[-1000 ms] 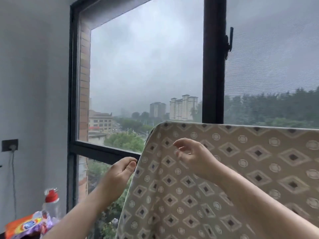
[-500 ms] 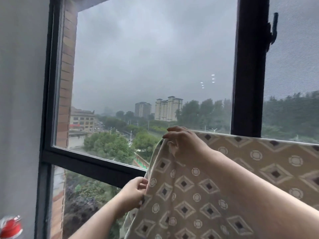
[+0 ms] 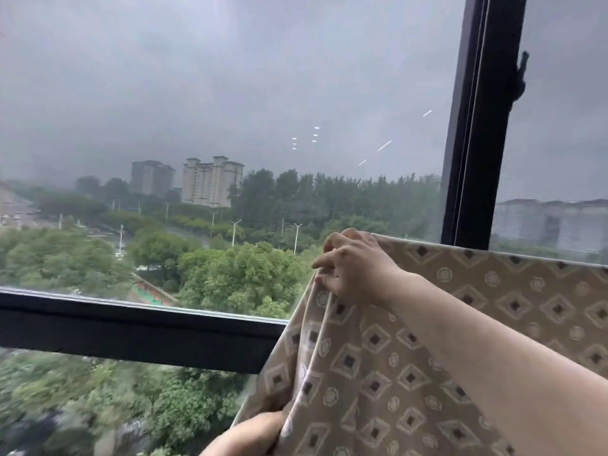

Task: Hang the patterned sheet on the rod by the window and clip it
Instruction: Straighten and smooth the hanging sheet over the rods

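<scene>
Far left, beyond the window glass [image 3: 214, 93], lie a grey sky, green trees [image 3: 237, 278] and, further off, pale tower blocks [image 3: 210, 181]. A black horizontal frame bar [image 3: 131, 330] crosses the lower left of the view, with more foliage blurred beneath it.

Toward the bottom centre, the left hand [image 3: 250, 434] comes up from the lower edge; only part of it shows. Its grip is clamped on the left hanging edge of the patterned sheet [image 3: 378, 383], the fabric bunched against the fingers.

Just right of that, the sheet hangs in loose vertical folds, beige with dark diamonds and pale rings. Its top edge runs level across to the right border, draped over a support that the cloth hides, so the rod itself cannot be made out.

At the sheet's upper left corner, the right hand [image 3: 357, 268] has its fingers curled and pinching the fabric at the top edge, grip closed on the cloth. Its bare forearm slants down to the lower right corner, lying in front of the sheet.

Behind, a black vertical window post [image 3: 480, 126] stands upright, with a dark handle [image 3: 519, 80] on its right side. Right of the post, a mesh screen [image 3: 566, 110] dims the outdoor view.
</scene>
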Available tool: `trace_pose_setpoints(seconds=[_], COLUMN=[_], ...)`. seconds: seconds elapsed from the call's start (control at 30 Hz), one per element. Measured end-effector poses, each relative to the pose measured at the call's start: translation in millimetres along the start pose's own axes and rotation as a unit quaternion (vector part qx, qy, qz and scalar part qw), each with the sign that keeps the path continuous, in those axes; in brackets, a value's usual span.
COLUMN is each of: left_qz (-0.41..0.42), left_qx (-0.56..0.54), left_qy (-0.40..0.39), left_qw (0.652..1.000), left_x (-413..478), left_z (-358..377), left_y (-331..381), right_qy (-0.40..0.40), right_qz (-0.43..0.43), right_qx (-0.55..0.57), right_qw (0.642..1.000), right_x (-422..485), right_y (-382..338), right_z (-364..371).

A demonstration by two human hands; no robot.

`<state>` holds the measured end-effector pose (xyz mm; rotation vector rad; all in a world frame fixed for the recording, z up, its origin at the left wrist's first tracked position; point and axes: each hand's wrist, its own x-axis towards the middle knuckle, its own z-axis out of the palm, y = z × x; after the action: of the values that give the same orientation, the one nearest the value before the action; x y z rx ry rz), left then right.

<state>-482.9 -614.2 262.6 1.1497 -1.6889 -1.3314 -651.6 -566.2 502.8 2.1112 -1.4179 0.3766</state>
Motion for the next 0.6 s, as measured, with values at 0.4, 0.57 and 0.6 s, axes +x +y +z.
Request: trace_pose_setpoints(seconds=[0.4, 0.57, 0.6], left_qz=[0.041, 0.143, 0.171], left_qx=[0.042, 0.168, 0.187], left_qy=[0.119, 0.224, 0.224], left_qw=[0.991, 0.949, 0.941], left_x=[-24, -47, -54], left_z=[-46, -122, -133], left_y=[43, 82, 93], right_qy=[-0.019, -0.083, -0.099], right_qz=[0.044, 0.012, -0.001], right_qx=[-0.021, -0.088, -0.076], right_qw=[0.999, 0.993, 0.992], right_x=[2, 9, 11], right_y=[-13, -31, -38], right_z=[5, 5, 4])
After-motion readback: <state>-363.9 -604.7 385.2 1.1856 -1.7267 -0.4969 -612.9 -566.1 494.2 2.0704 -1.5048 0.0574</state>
